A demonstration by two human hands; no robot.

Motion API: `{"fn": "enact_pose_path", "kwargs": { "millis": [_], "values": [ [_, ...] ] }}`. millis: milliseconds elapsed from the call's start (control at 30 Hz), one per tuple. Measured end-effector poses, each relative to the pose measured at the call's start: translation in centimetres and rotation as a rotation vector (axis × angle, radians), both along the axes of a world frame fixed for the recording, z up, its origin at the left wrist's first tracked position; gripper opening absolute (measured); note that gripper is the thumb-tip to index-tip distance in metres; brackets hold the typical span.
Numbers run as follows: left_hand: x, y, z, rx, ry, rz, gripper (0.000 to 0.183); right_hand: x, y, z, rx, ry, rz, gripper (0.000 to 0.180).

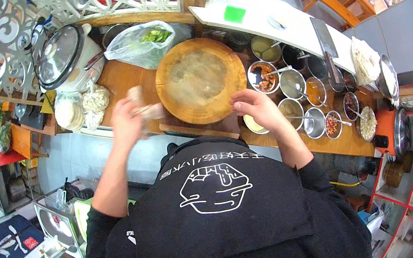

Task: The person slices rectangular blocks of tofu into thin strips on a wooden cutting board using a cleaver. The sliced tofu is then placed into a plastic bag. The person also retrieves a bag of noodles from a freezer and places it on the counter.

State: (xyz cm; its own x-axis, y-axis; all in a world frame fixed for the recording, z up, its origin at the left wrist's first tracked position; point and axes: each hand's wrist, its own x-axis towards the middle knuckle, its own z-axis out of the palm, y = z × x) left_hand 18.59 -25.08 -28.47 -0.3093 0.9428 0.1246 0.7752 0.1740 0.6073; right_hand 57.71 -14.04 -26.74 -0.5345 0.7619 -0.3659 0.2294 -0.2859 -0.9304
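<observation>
Left of the round wooden chopping block (pixel 220 64), my left hand (pixel 125 120) grips a pale cloth (pixel 150 111), blurred by motion. The cloth's end reaches close to the block's left rim. My right hand (pixel 259 109) is at the block's lower right edge, fingers loosely curled and apart, holding nothing. I cannot tell whether its fingertips touch the wood. Partly hidden below that hand is a metal bowl of something pale yellow (pixel 254 124). The top of the block looks worn and bare.
Several metal bowls of sauces and toppings, including chopped red pieces (pixel 264 81), crowd the right. A plastic bag of greens (pixel 142 47) sits behind the block. A lidded cooker (pixel 69 57) and bagged pale food (pixel 95 101) stand left. An orange pot (pixel 391 133) is far right.
</observation>
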Motion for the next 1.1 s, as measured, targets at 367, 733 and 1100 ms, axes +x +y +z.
{"fn": "enact_pose_path", "kwargs": {
  "millis": [367,733,1100],
  "values": [
    [6.5,0.4,3.3,-0.078,-0.767,-0.183,0.06,-6.6,7.5,-0.9,-0.001,0.356,-0.293,0.035],
    [-16.2,-8.1,-14.2,-0.11,-0.044,0.721,0.045,-19.0,2.1,-4.4,0.879,-0.703,0.137,0.044],
    [-25.9,-11.5,-21.2,-0.638,0.095,0.297,0.063,-20.6,0.9,-3.8,0.814,-0.785,0.151,0.043]
  ]
}}
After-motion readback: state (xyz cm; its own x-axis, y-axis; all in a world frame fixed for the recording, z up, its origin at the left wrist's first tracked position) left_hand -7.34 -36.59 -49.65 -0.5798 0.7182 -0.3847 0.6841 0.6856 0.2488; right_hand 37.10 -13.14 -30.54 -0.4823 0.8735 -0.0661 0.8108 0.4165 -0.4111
